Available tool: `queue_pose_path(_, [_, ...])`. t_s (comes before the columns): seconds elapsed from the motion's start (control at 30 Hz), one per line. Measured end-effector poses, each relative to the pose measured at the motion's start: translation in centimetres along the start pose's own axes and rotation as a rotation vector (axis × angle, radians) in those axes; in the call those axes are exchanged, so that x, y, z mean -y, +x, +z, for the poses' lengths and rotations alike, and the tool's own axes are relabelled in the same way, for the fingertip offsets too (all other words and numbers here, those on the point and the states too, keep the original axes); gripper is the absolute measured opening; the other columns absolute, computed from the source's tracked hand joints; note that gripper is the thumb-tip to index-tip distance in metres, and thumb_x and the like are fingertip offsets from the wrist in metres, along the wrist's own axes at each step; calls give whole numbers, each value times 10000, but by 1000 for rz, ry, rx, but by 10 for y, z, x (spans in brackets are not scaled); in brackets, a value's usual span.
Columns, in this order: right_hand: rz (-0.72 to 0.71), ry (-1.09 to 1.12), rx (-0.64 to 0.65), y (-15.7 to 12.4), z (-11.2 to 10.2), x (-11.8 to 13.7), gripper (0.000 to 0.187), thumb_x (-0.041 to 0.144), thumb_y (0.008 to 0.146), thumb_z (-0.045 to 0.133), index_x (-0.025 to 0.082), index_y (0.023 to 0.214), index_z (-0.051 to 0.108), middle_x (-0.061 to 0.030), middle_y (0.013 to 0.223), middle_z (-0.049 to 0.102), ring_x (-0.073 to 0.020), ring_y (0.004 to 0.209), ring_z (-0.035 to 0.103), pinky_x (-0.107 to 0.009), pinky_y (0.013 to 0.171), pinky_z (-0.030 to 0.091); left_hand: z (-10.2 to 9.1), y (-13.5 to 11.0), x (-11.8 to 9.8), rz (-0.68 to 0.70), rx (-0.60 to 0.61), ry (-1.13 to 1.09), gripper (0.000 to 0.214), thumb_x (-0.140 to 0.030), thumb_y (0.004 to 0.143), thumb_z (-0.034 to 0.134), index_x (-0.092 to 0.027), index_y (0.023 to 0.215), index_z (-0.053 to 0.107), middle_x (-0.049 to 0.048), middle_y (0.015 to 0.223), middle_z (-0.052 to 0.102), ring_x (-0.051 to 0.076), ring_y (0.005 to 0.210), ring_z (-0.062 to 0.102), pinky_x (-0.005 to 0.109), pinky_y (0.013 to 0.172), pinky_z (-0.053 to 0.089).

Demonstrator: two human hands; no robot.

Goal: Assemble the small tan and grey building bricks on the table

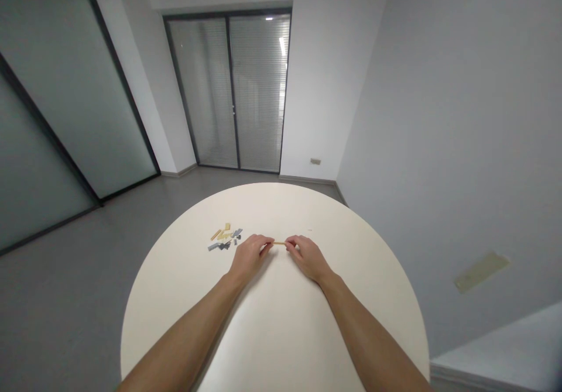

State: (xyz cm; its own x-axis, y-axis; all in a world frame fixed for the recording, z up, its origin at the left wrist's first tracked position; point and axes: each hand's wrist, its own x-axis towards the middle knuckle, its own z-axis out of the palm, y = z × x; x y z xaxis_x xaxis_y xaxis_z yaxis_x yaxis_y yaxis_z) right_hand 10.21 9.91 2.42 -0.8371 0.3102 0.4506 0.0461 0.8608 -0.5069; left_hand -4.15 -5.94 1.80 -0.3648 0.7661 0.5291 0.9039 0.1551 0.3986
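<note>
A grey-walled room with a grey floor holds a frosted glass partition (65, 88) on the left and, straight ahead, a glazed door with slatted blinds (228, 93). A round cream desk (184, 304) stands in the foreground, and the person's two bare forearms reach over it from the near edge. Near the middle of the desk, the left hand (251, 257) and the right hand (308, 257) face each other, close together but not touching. Between them lies a thin tan strip (278, 243), held level just above or on the desktop. The left fingers (266, 246) pinch one end of it and the right fingers (290, 243) pinch the other, both nearly closed on it. The exact grip is too small to make out. Just beyond the left hand sits a loose scatter of small tan and grey plastic building pieces (225, 238), lying flat and apart from the strip, with the nearest ones just beside the left hand's knuckles.
</note>
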Motion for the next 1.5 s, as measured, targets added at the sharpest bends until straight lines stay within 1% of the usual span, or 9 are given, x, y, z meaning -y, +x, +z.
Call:
queue_pose_path(0.13, [0, 33, -8, 0, -1, 3, 139, 284, 973, 515, 235, 983, 644, -10, 899, 694, -168, 844, 606, -306, 817, 433, -1, 1, -1, -22, 17, 16, 181, -282, 961, 524, -222, 1020, 684, 27, 1003, 727, 191, 940, 639, 319, 840, 490])
queue_pose_path(0.23, [-2, 43, -14, -1, -1, 3, 121, 270, 949, 554, 243, 1032, 638, -8, 914, 695, -168, 853, 613, -311, 834, 438, -1, 1, -1, -33, 23, 27, 194, -288, 969, 506, -225, 1019, 682, 26, 1001, 724, 191, 939, 634, 316, 832, 484])
queue_pose_path(0.33, [-12, 40, -12, 0, 1, 1, 118, 269, 936, 575, 241, 1031, 640, -11, 917, 697, -174, 860, 616, -319, 842, 441, -2, 0, -2, -37, 29, 29, 198, -287, 971, 499, -223, 1014, 681, 27, 1004, 720, 189, 946, 631, 311, 832, 480])
queue_pose_path(0.57, [-26, 23, -11, 0, 0, 0, 165, 317, 971, 523, 236, 1004, 662, -23, 942, 705, -177, 877, 615, -314, 837, 445, -3, 0, -3, -24, 53, 43, 247, -329, 988, 466, -225, 1018, 687, 29, 981, 717, 186, 936, 628, 312, 830, 480])
queue_pose_path(0.7, [-27, 21, -10, 0, 0, 0, 183, 333, 981, 509, 237, 1013, 661, -21, 957, 707, -173, 891, 615, -309, 843, 441, -1, 0, -2, 5, 16, 30, 218, -309, 978, 490, -229, 1025, 687, 30, 987, 716, 184, 944, 629, 312, 840, 486])
queue_pose_path(0.87, [-20, 23, 20, 0, 1, -1, 193, 325, 992, 489, 226, 1019, 652, -24, 936, 707, -176, 889, 616, -309, 836, 440, -2, -1, -2, 23, -29, -20, 166, -234, 950, 531, -231, 1045, 668, 25, 1013, 714, 182, 955, 634, 320, 846, 499])
queue_pose_path(1.03, [-22, 30, 26, 0, 2, -2, 193, 325, 993, 487, 229, 1013, 654, -23, 910, 706, -177, 871, 617, -311, 825, 443, -3, -1, -2, 55, -26, -38, 177, -165, 922, 553, -246, 1029, 670, 15, 997, 708, 177, 954, 635, 317, 848, 503])
queue_pose_path(1.23, [-33, 46, -13, 0, 2, 0, 148, 293, 966, 534, 245, 1026, 661, -22, 946, 703, -176, 874, 618, -319, 830, 452, 0, -1, 0, 39, -33, -34, 148, -195, 933, 550, -243, 1011, 665, 8, 989, 708, 178, 945, 632, 317, 841, 500])
queue_pose_path(1.5, [-73, 49, -33, 0, 2, 0, 112, 214, 915, 588, 231, 1002, 656, -22, 949, 684, -172, 893, 617, -318, 852, 460, -1, -1, 0, 17, -9, -34, 150, -207, 934, 535, -238, 1004, 665, 15, 984, 709, 176, 939, 632, 307, 830, 496])
